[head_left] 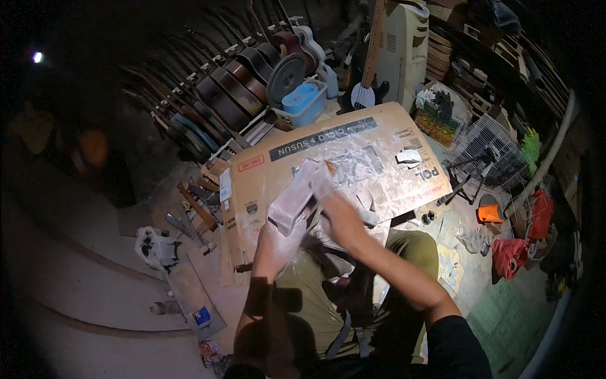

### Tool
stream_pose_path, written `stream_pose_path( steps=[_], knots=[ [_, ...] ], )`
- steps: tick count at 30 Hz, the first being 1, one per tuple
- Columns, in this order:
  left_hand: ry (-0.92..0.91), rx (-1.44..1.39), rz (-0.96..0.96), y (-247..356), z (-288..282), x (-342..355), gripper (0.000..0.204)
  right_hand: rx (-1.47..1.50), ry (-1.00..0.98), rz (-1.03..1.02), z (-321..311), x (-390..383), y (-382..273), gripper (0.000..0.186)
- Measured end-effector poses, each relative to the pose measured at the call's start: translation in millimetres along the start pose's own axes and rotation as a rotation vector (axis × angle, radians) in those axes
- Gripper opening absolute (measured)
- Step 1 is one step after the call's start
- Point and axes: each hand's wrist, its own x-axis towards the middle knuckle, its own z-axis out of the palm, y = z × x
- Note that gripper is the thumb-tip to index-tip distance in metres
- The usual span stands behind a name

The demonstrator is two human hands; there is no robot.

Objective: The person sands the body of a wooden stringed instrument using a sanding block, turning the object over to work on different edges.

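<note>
Now: L hand (278, 243) grips near end of dusty block (291, 197), long axis running near-left to far-right. R hand (338, 218) closed on pale pad (320, 182) at block's far end, over cardboard sheet (265, 170).

Pretty clearly a guitar maker's workshop: a long row of unfinished guitar bodies (233, 88) leans along the wall, stacked wood pieces (464, 60) fill the shelves, and a dusty flattened cardboard sheet (271, 170) serves as floor workspace, tools (189, 211) scattered beside it.
</note>
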Motion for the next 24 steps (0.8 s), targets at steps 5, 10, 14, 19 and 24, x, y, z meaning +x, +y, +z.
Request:
stream_pose_path(
  steps=[5, 10, 14, 19, 24],
  knots=[
    [-0.025, -0.012, -0.021, -12, 8, 2, 0.053, 0.146, -0.008, -0.121, 9, -14, -7, 0.056],
    [-0.02, -0.095, -0.05, -11, 9, 6, 0.057, 0.113, 0.09, -0.018, 4, -4, -5, 0.06],
    [-0.043, 0.0, -0.05, -18, 6, 4, 0.058, 0.401, -0.136, -0.144, -17, -3, -12, 0.066],
    [-0.063, 0.044, -0.02, -10, 12, -1, 0.059, 0.14, -0.188, 0.059, -44, 7, -2, 0.066],
    [-0.067, 0.072, 0.071, -11, 13, -10, 0.057, 0.288, -0.285, -0.035, -48, 0, 18, 0.059]
  ],
)
